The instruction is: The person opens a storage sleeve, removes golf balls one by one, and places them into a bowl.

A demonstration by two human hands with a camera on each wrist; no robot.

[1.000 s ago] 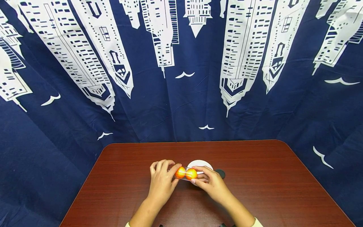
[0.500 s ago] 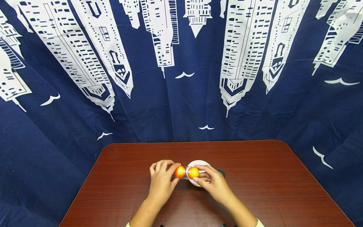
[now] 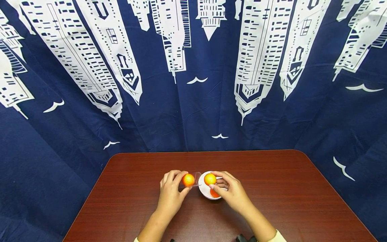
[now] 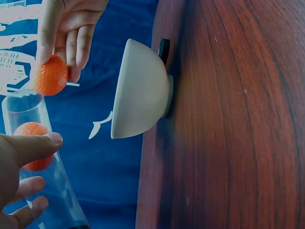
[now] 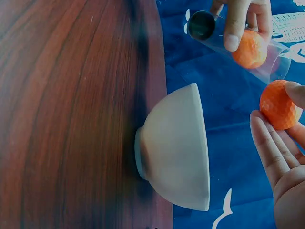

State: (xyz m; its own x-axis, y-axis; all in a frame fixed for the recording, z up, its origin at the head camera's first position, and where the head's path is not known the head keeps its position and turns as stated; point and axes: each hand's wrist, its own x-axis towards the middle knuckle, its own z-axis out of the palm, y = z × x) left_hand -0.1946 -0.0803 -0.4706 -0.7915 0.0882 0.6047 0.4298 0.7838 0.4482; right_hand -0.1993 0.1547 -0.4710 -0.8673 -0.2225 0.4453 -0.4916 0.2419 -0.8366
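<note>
My left hand [image 3: 170, 192] grips a clear plastic tube [image 4: 64, 195], lying tilted across the fingers. An orange golf ball [image 3: 188, 180] sits inside it, behind the thumb in the left wrist view. A dark cap [image 5: 201, 25] closes the tube's far end in the right wrist view; the other end looks uncovered. My right hand [image 3: 232, 191] pinches another orange golf ball [image 5: 280, 105] between thumb and fingers, just outside that uncovered end. Below the right hand stands a white bowl [image 3: 204, 192], with a further orange ball [image 3: 214, 192] in it, partly hidden by the thumb.
The bowl stands on a reddish-brown wooden table [image 3: 136, 174]. A dark disc [image 4: 164, 50] lies beside the bowl in the left wrist view; the right hand covers it in the head view. A blue curtain [image 3: 181, 111] with white city drawings hangs behind the table's back edge.
The right hand has moved right and slightly up with one ball, which is now out of the tube and over the bowl. The left hand with the tube has barely shifted.
</note>
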